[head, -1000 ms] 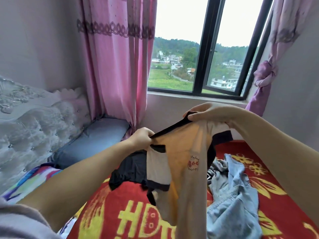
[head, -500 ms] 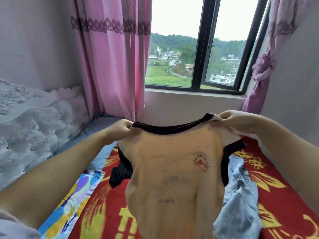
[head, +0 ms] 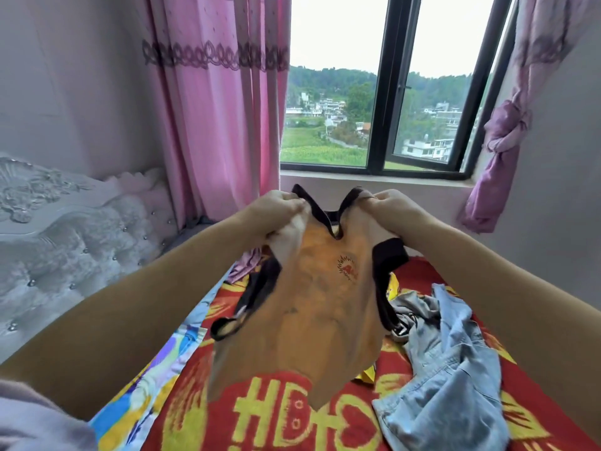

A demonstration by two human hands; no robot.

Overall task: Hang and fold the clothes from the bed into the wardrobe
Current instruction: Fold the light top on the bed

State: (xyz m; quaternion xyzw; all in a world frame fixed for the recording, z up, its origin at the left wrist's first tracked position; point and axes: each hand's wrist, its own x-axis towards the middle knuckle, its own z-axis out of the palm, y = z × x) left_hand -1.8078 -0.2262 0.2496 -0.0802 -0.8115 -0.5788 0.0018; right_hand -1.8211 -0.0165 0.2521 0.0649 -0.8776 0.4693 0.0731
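Brought closer together since half a second ago: left hand (head: 279,206) and right hand (head: 387,205), fingers curled, pinching shirt (head: 312,307) shoulders, folding it lengthwise in air above bed (head: 527,379). Jeans (head: 448,369) lying beside, waiting.

A bedroom in a home. A bed (head: 536,379) with a red and yellow blanket fills the near ground, its tufted white headboard (head: 65,229) on the left. Pink curtains (head: 221,102) frame a dark-framed window (head: 387,92) in the far wall, which looks out on green hills and houses. Loose clothes (head: 448,359) lie on the blanket.
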